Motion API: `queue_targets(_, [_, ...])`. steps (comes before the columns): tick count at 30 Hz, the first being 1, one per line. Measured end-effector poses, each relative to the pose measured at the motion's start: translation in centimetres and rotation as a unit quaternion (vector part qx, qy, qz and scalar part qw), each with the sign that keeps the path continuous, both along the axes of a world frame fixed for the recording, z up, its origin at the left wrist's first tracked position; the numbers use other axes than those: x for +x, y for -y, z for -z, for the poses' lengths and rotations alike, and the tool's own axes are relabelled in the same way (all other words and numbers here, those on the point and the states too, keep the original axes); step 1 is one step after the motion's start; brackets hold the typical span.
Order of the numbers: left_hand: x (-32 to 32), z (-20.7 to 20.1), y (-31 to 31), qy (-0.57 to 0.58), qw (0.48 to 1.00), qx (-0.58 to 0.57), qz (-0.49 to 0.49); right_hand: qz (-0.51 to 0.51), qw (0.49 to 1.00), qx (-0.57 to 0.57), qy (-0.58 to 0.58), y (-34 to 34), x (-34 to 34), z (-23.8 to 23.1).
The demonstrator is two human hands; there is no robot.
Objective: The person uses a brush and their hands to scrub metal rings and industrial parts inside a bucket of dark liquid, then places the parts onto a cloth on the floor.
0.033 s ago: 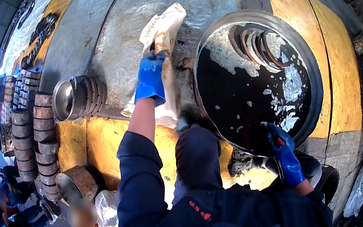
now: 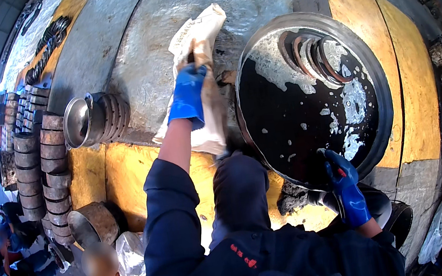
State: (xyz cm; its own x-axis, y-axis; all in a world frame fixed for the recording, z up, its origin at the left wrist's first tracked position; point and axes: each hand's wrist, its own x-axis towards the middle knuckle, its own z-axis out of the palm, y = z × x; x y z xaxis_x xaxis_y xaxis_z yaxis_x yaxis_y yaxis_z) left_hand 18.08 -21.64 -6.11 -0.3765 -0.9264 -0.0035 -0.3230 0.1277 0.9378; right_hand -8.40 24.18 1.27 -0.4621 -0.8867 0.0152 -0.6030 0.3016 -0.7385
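My left hand [image 2: 189,94], in a blue rubber glove, is closed on a pale printed sack [image 2: 200,25] at its brown-stained opening. The fingertips are partly hidden by the sack's folds. The sack lies upright in the picture, just left of a large round metal basin [image 2: 383,83]. My right hand [image 2: 348,190], gloved in blue too, is at the basin's near rim. Its fingers stretch over the dark liquid [image 2: 299,120] and seem to hold nothing. Pale foam patches float there, and several curved metal rings [image 2: 300,56] stand partly in the liquid at the far side.
Left of the sack stand a metal pot [image 2: 77,123] and several brown rings [image 2: 116,117]. Stacked metal cylinders [image 2: 30,174] line the left side. A wide metal ring [image 2: 93,224] and a clear plastic bag [image 2: 129,253] lie nearer. Another person [image 2: 12,240] is at far left.
My left hand has shifted slightly right and toward me, and the sack's lower part has swung right with it. The right hand stays in place. Foam patches on the liquid have drifted a little.
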Motion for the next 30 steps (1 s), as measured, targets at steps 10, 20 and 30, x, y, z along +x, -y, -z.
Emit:
queue_targets(10, [-5.6,4.4,-1.9,-0.074,0.995,0.064,0.022,-0.01,0.999,0.044,0.002,-0.2,-0.4,-1.4])
queue_targets(20, [-4.5,-0.2,-1.1,0.331,0.941,-0.049,-0.047,0.02,0.999,0.04,0.005,0.1,-0.1,-1.1])
queue_targets(30, [-6.7,3.1,-0.3,0.487,0.872,-0.008,-0.053,-0.01,0.999,0.026,-0.046,0.4,-0.1,-1.2])
